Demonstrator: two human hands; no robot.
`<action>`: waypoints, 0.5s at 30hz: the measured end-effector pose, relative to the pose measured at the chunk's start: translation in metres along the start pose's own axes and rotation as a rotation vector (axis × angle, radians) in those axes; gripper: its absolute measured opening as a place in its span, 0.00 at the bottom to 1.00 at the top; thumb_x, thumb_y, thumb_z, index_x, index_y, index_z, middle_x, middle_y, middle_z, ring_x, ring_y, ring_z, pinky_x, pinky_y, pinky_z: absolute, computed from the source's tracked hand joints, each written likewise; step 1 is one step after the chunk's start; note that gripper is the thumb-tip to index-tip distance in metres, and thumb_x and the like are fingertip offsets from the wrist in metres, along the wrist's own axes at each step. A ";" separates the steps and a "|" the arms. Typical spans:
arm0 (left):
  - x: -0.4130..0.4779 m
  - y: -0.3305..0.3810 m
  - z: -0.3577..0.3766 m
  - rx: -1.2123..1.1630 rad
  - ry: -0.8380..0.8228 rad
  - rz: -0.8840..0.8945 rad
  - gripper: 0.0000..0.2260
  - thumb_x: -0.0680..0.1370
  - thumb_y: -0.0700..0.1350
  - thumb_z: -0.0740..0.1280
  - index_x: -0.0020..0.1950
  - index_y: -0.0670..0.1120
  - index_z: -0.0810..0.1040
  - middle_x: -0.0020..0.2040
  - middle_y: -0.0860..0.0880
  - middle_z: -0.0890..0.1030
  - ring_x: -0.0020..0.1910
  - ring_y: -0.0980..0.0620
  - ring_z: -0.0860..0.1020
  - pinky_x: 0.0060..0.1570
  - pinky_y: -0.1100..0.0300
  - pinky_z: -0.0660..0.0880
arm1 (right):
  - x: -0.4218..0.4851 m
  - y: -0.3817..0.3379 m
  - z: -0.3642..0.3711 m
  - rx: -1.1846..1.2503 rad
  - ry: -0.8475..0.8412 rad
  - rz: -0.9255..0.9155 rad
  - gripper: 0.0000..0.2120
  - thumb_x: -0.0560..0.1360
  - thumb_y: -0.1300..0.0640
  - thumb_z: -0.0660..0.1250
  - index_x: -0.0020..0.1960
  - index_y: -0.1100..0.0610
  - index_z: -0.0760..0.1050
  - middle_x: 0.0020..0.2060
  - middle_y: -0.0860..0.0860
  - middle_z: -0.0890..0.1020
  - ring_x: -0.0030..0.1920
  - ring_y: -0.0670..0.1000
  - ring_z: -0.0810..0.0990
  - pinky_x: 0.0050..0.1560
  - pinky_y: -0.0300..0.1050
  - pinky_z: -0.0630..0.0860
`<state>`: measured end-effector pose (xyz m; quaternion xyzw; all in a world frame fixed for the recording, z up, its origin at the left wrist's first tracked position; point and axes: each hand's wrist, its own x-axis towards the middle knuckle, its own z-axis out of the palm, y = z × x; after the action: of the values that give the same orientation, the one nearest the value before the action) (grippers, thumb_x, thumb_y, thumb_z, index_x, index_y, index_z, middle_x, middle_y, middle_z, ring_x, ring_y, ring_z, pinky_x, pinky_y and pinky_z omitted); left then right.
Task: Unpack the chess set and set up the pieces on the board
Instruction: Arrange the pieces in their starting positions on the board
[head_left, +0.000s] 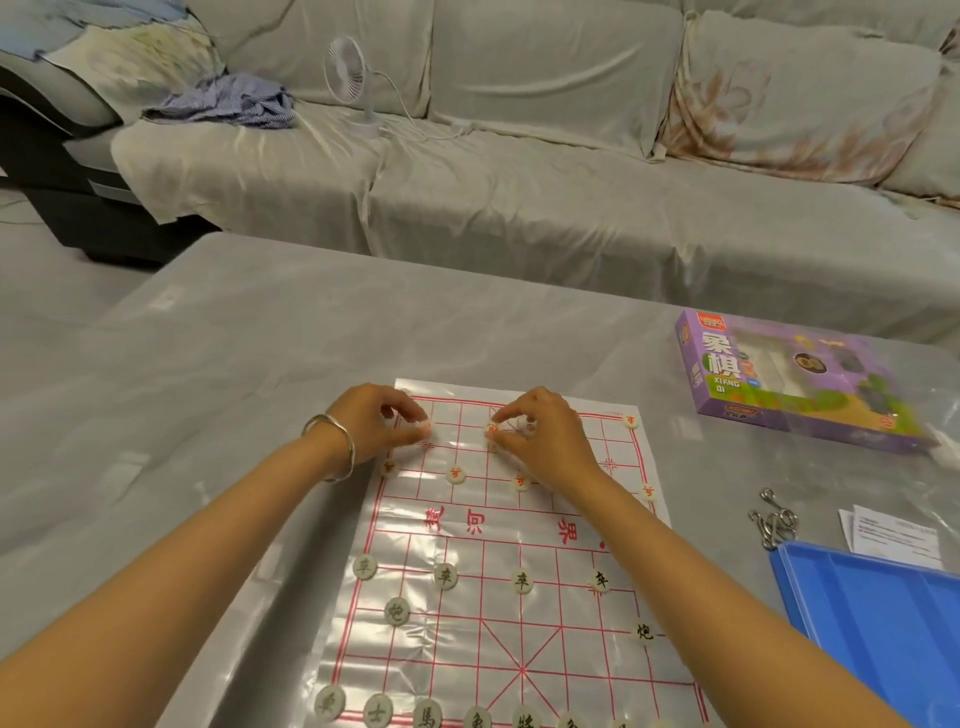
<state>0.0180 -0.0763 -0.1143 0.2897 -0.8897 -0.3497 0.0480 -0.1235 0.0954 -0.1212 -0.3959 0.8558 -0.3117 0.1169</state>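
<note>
Grey draped sofa (519, 182) behind; film-covered grey worktop (234, 364). Thin glossy red-gridded board sheet (467, 639) laid on it. Far rows: round pale disc (423, 428) pinched by left hand (374, 426) fingers, red-marked disc (492, 428) by right hand (540, 441). Risk: placed soldier discs (456, 474) nudged by wrists; sheet looks slick.

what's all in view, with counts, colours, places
board: one, white with red lines, on the table
black-marked pieces: at least twelve, pale, board's near half
red-marked pieces: several, pale, board's far half
box: one, purple, far right
tray: one, blue, near right
metal puzzle: one, silver, beside the tray
fan: one, white, on the sofa
striped cloth: one, blue, on the sofa
left hand: one, silver bracelet, pinching a red-marked piece
right hand: one, bare, pinching a red-marked piece
</note>
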 end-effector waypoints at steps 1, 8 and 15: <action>-0.002 -0.003 0.000 0.053 -0.030 0.007 0.09 0.70 0.52 0.72 0.48 0.53 0.81 0.46 0.55 0.78 0.48 0.53 0.75 0.45 0.62 0.70 | 0.001 -0.006 0.005 -0.015 -0.027 -0.011 0.10 0.72 0.48 0.70 0.51 0.51 0.80 0.54 0.47 0.77 0.55 0.47 0.72 0.60 0.47 0.70; -0.007 -0.008 0.008 0.128 -0.023 0.031 0.14 0.70 0.54 0.71 0.53 0.52 0.81 0.47 0.56 0.74 0.46 0.54 0.72 0.46 0.64 0.71 | 0.005 -0.020 0.025 -0.119 -0.066 -0.007 0.12 0.73 0.47 0.69 0.54 0.51 0.81 0.55 0.48 0.79 0.56 0.48 0.72 0.61 0.46 0.67; -0.006 -0.009 0.011 0.115 -0.012 0.024 0.14 0.70 0.55 0.71 0.54 0.53 0.80 0.53 0.52 0.78 0.47 0.54 0.72 0.50 0.62 0.72 | 0.002 -0.018 0.027 -0.120 -0.069 -0.001 0.12 0.73 0.49 0.69 0.55 0.52 0.80 0.54 0.49 0.80 0.56 0.49 0.72 0.62 0.46 0.68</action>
<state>0.0241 -0.0720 -0.1282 0.2789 -0.9121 -0.2990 0.0301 -0.1020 0.0731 -0.1303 -0.4129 0.8683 -0.2460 0.1223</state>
